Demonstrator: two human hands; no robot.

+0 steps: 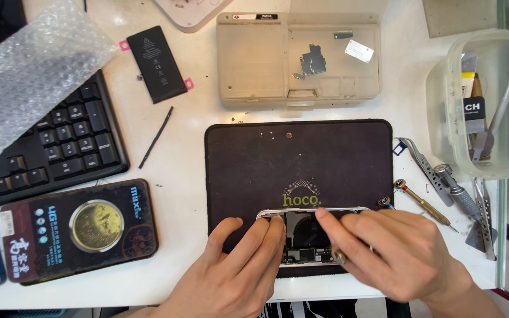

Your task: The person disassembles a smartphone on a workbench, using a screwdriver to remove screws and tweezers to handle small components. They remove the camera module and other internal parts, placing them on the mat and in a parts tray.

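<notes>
White bench (172, 176). Dark mat (301, 159) at centre as landmark. Keyboard (60, 141) far left of mat; parts tray (298, 59) just behind it; battery (157, 63) behind-left. Opened phone (304, 235) lies on mat's near edge. Left hand (237, 265) presses fingers together on phone's left end; right hand (396, 253), fingers spread, covers its right end.

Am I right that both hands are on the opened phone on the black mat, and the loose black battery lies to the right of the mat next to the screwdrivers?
Not quite. Both the left hand and right hand do rest on the opened phone on the black mat, but the head view shows the loose black battery lying up and to the left of the mat, beside the keyboard. The screwdrivers are on the right.
</notes>
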